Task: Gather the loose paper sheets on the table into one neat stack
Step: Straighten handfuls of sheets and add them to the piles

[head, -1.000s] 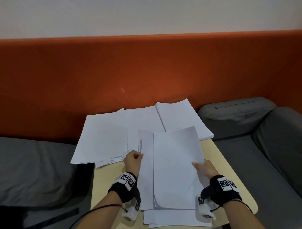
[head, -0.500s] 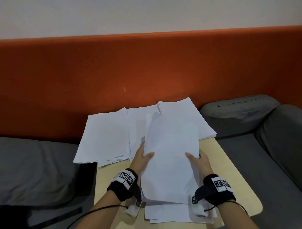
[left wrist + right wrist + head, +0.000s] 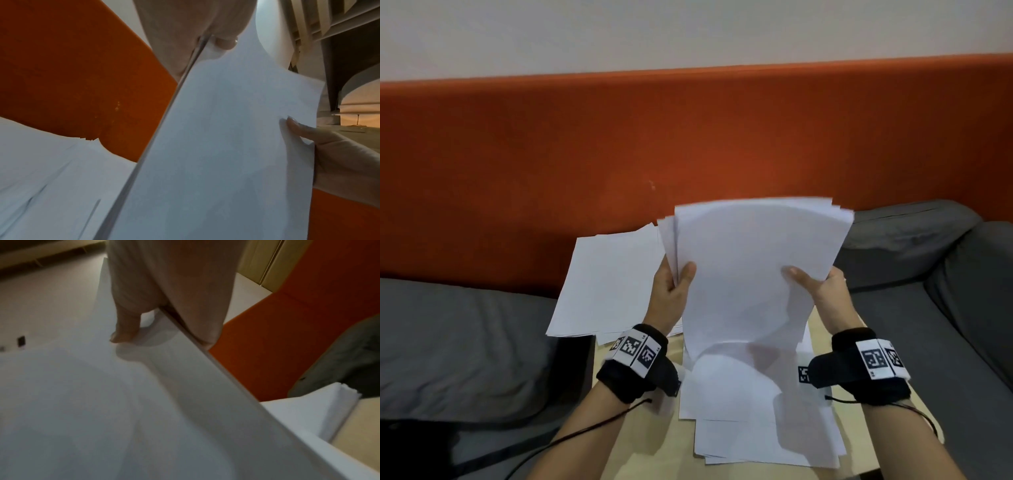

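Note:
A bundle of white paper sheets (image 3: 743, 270) stands nearly upright above the table, its top edges uneven. My left hand (image 3: 671, 291) grips its left edge, thumb on the front face; my right hand (image 3: 818, 287) grips its right edge the same way. The bundle (image 3: 226, 146) fills the left wrist view, where the right thumb also presses its far edge. In the right wrist view the thumb pinches the bundle (image 3: 102, 402) at its edge. More loose sheets (image 3: 756, 421) lie on the table below the bundle. Another spread of sheets (image 3: 606, 284) lies at the back left.
The small tan table (image 3: 643, 442) stands against an orange backrest (image 3: 688, 137). Grey cushions (image 3: 914, 246) lie at the right and a grey seat (image 3: 458, 342) at the left. A further paper pile (image 3: 308, 410) shows at the table's right edge.
Both hands have lifted the bundle off the table and tilted it from lying flat to nearly upright. The hands moved up and away from me.

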The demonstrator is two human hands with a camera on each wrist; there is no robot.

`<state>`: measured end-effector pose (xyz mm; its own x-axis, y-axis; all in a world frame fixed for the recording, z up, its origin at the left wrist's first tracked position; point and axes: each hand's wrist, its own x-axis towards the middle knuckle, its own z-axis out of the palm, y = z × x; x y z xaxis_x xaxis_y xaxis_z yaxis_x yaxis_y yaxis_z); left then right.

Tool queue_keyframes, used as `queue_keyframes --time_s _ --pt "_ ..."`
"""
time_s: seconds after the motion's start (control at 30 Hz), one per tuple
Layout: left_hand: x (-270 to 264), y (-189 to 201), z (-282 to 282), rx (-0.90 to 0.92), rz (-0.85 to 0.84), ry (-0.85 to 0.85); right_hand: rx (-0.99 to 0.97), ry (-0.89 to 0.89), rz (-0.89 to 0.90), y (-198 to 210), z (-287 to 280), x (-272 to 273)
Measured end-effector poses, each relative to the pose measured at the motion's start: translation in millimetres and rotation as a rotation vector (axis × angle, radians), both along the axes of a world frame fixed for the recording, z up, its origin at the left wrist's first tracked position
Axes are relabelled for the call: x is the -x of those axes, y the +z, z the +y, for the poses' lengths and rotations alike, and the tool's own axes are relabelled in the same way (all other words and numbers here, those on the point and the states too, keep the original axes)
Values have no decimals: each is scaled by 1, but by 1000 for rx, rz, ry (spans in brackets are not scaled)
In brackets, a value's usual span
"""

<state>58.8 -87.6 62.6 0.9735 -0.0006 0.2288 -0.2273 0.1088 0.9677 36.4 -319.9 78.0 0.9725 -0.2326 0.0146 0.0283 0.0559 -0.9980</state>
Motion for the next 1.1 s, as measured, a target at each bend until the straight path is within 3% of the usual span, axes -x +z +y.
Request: queue_keyframes --time_s 0.2,0.47,0.6,0.7,0.83,0.9,1.0,1.1 --pt "3 -33 -2 -122 158 -59 62 -31 171 -41 7 3" --pt "25 -82 5 -217 434 -347 39 -235 98 -30 -28 -3" --pt "20 -99 11 -226 516 -96 103 -268 290 -54 -43 -3" --pt "16 -112 16 -430 534 50 110 -226 460 -97 -42 9" --pt "12 -121 15 -687 493 80 263 -203 585 -134 -33 26" --pt "12 -122 10 -698 532 72 324 -193 604 -136 -32 28" --pt "16 -120 1 -542 642 41 320 -186 596 -133 -33 27" --pt "15 -120 -2 -434 627 48 310 -169 604 -137 -36 26"
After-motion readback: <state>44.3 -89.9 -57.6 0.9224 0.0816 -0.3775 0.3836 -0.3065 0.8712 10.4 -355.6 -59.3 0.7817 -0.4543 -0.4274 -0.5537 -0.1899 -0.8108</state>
